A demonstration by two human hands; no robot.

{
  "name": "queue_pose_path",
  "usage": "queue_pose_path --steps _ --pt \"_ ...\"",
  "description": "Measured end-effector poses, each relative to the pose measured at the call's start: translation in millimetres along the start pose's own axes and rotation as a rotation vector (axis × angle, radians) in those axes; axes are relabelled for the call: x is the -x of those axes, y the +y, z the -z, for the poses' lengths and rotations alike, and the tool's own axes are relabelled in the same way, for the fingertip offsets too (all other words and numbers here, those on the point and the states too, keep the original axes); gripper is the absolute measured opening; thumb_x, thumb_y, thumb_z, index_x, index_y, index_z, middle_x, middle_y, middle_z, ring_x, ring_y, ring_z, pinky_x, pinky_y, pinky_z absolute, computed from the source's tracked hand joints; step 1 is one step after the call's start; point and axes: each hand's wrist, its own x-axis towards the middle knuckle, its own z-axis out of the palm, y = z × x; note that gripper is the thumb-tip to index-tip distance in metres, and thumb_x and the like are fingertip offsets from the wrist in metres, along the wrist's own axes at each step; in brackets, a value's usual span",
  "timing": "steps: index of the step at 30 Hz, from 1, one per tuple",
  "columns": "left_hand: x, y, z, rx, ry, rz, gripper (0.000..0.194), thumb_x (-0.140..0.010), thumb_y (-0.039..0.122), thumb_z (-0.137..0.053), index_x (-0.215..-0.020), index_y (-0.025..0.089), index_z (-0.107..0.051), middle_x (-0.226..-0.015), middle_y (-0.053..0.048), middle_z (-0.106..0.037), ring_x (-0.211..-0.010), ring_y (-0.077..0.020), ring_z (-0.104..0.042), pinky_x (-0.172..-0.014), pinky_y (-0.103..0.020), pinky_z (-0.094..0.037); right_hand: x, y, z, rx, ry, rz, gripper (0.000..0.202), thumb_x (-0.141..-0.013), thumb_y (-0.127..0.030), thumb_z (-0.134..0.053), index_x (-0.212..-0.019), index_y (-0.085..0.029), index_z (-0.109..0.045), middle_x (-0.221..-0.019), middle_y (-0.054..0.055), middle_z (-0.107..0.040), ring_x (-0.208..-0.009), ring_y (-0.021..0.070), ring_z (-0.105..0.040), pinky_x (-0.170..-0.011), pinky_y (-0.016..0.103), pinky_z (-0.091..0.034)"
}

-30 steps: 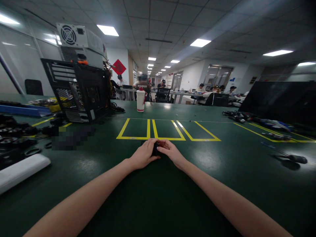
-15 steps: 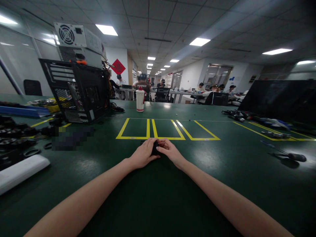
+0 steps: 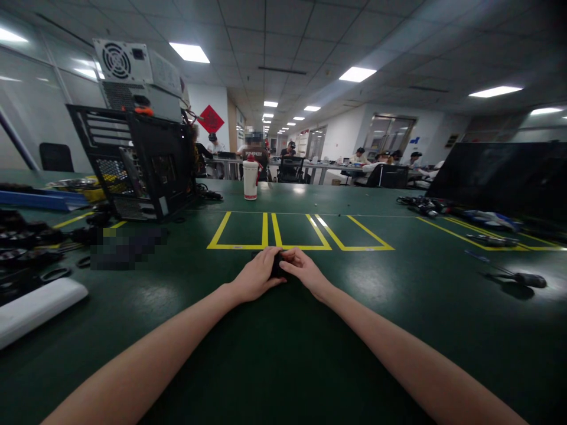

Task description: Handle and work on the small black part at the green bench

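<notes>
Both of my hands meet at the middle of the green table (image 3: pixel 283 354), just below the yellow tape outlines. Between them is a small black object (image 3: pixel 277 267), mostly covered by my fingers, so its kind does not show. My left hand (image 3: pixel 259 274) wraps round its left side, thumb low and fingers over the top. From the right, my right hand (image 3: pixel 305 273) grips it with curled fingers and thumb. A bit of something dark also shows just behind my left fingers.
Left stand a black computer case (image 3: pixel 142 159) with power supplies (image 3: pixel 133 74) on top, dark parts and a white bar (image 3: pixel 42 310). A white bottle (image 3: pixel 250 180) is beyond the yellow tape (image 3: pixel 270 248). A screwdriver (image 3: pixel 527 279) and black monitor (image 3: pixel 500 183) are right. People sit farther back.
My hands keep the same hold on the black object. The whole view has shifted very slightly; nothing on the table has visibly moved.
</notes>
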Motion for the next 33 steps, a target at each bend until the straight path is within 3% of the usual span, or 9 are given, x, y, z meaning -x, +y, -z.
queue_pose_path --steps 10,17,27,33 --pt "0.9 0.4 1.0 -0.006 -0.010 -0.005 0.061 -0.073 0.034 -0.058 -0.121 0.020 -0.024 -0.118 -0.010 -0.040 -0.111 -0.0256 -0.041 -0.092 -0.045 -0.037 0.4 0.2 1.9 -0.043 -0.062 -0.003 0.038 -0.058 -0.021 -0.068 -0.091 -0.022 -0.049 -0.096 0.000 -0.054 -0.096 0.0145 -0.051 -0.090 0.034 -0.037" --pt "0.5 -0.3 0.0 -0.004 -0.008 -0.011 0.062 -0.072 0.034 -0.059 -0.122 0.021 -0.024 -0.118 -0.009 -0.039 -0.111 -0.0244 -0.041 -0.092 -0.043 -0.037 0.4 1.6 1.4 0.050 0.011 -0.020 0.025 -0.069 -0.031 -0.058 -0.090 -0.022 -0.050 -0.091 0.001 -0.055 -0.091 0.0142 -0.052 -0.086 0.035 -0.038" --pt "0.5 0.4 1.2 -0.002 -0.005 -0.005 0.062 -0.071 0.032 -0.060 -0.120 0.019 -0.025 -0.116 -0.009 -0.041 -0.108 -0.0243 -0.042 -0.091 -0.042 -0.038 0.5 -2.0 1.7 -0.046 -0.069 -0.001 0.036 -0.059 -0.021 -0.068 -0.090 -0.021 -0.049 -0.094 0.000 -0.053 -0.095 0.0140 -0.050 -0.090 0.034 -0.036" --pt "-0.2 0.7 0.2 0.003 -0.001 -0.011 0.062 -0.072 0.032 -0.060 -0.121 0.021 -0.024 -0.118 -0.009 -0.040 -0.110 -0.0246 -0.042 -0.091 -0.043 -0.038 0.3 0.3 1.2 0.004 -0.028 -0.019 0.027 -0.069 -0.031 -0.059 -0.092 -0.023 -0.048 -0.089 0.000 -0.054 -0.090 0.0143 -0.051 -0.086 0.035 -0.038"
